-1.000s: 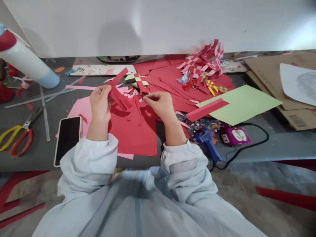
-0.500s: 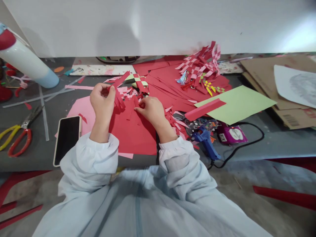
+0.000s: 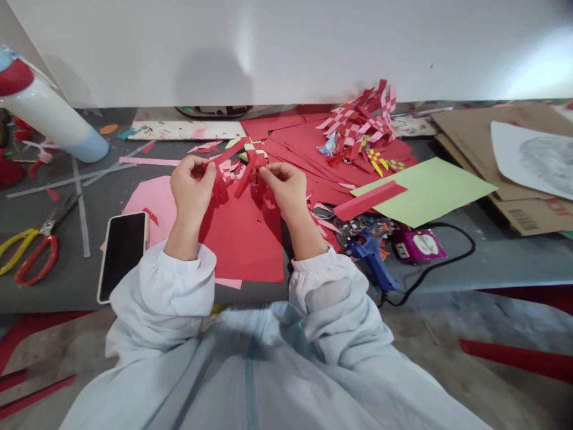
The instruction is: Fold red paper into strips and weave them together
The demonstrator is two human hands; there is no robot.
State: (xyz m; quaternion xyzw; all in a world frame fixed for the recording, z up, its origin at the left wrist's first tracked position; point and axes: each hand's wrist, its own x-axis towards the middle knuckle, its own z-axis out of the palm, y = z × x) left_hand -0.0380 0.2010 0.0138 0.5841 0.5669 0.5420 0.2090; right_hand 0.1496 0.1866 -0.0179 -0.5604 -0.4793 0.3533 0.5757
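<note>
My left hand [image 3: 191,188] pinches several red paper strips [image 3: 220,188] that hang down from its fingertips. Opposite it, my right hand [image 3: 286,186] is closed on another red paper strip [image 3: 246,174], lifted at a slant between the hands. Both hands are above a red paper sheet [image 3: 242,248], which overlaps a pink paper sheet [image 3: 154,194] at the left. Just behind the hands lie small pink and red paper scraps and a green-and-white checked woven piece [image 3: 250,146].
Left are pliers [image 3: 45,230], a phone [image 3: 123,254], clear glue sticks [image 3: 81,209] and a white bottle [image 3: 58,113]. Right are a blue glue gun [image 3: 373,257] with a black cord, green paper [image 3: 430,191], cardboard [image 3: 474,143] and woven red-pink strips [image 3: 358,119].
My right hand has risen from the red sheet and now lifts a red strip toward my left hand. The left hand has shifted slightly right, still pinching its strips.
</note>
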